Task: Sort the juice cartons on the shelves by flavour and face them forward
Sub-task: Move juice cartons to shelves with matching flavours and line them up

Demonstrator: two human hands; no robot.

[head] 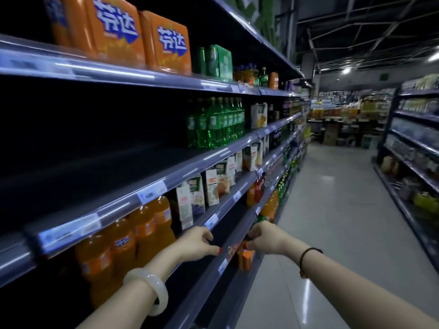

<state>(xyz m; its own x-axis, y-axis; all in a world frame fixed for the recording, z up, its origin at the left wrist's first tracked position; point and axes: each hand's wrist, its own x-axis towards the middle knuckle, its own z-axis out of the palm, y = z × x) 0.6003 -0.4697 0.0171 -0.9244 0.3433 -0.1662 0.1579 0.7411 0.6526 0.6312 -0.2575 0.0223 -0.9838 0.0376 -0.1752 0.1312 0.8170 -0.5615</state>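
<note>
Several juice cartons (209, 186) stand in a ragged row on the third shelf (228, 200), some turned at different angles. A white carton (184, 205) is nearest me, with a purple-labelled one (198, 198) beside it. More cartons (251, 155) continue further along, and one orange-printed carton (259, 115) stands on the shelf above. My left hand (198, 243) hovers with loosely curled fingers at the shelf's front edge, holding nothing. My right hand (263, 236) reaches toward the lower shelf, fingers curled over a small dark cap of an orange bottle (247, 256); the hold is partly hidden.
Large orange soda bottles (123, 245) fill the shelf to my left. Green bottles (218, 122) and orange boxes (166, 41) sit on higher shelves. The aisle floor (332, 210) runs to the right, with another shelving unit (415, 150) across it.
</note>
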